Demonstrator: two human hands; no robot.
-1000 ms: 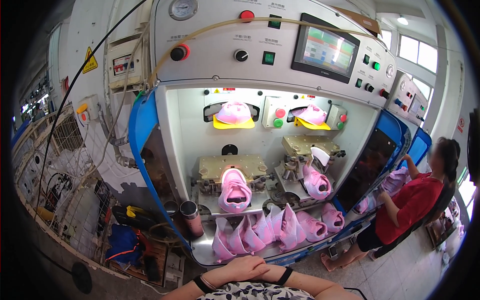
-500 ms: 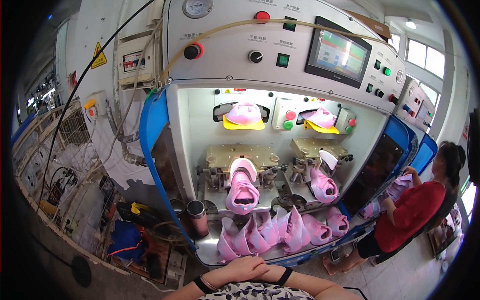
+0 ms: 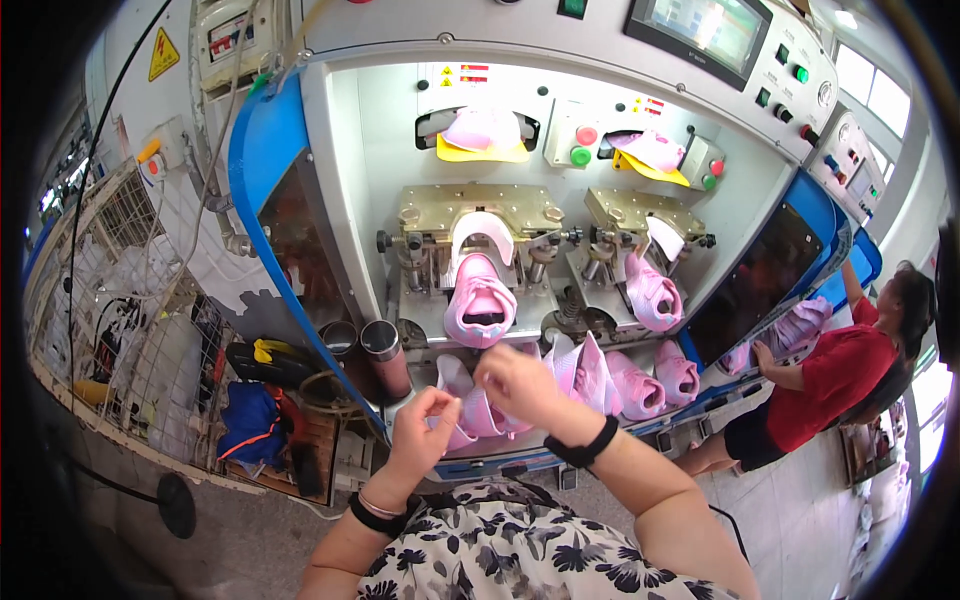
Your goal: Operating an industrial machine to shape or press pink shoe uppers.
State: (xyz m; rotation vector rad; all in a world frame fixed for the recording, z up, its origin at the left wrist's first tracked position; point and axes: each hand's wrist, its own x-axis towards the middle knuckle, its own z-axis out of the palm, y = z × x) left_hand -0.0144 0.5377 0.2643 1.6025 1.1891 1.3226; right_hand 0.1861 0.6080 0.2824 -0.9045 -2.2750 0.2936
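Observation:
My left hand [image 3: 424, 436] is raised in front of the machine, fingers curled toward the thumb. Higher and to its right is my right hand [image 3: 522, 388], fingers bent and slightly blurred. Whether either holds anything small I cannot make out. Behind them, pink shoe uppers [image 3: 640, 384] stand in a row along the machine's front ledge, several partly hidden by my hands. A pink upper [image 3: 480, 305] sits at the left metal press [image 3: 480, 203], its white-lined tongue up. Another upper [image 3: 655, 292] sits at the right press [image 3: 640, 210].
Two tumblers [image 3: 385, 358] stand at the ledge's left end beside the blue door frame [image 3: 262, 180]. Two pink uppers [image 3: 482, 130] rest above yellow plates at the back wall. A co-worker in red [image 3: 830, 370] handles uppers at the right. Wire cages [image 3: 120, 330] stand left.
My hands, folded together before, have come apart and lifted toward the row of uppers. The view has tilted downward. The co-worker's far arm has reached up.

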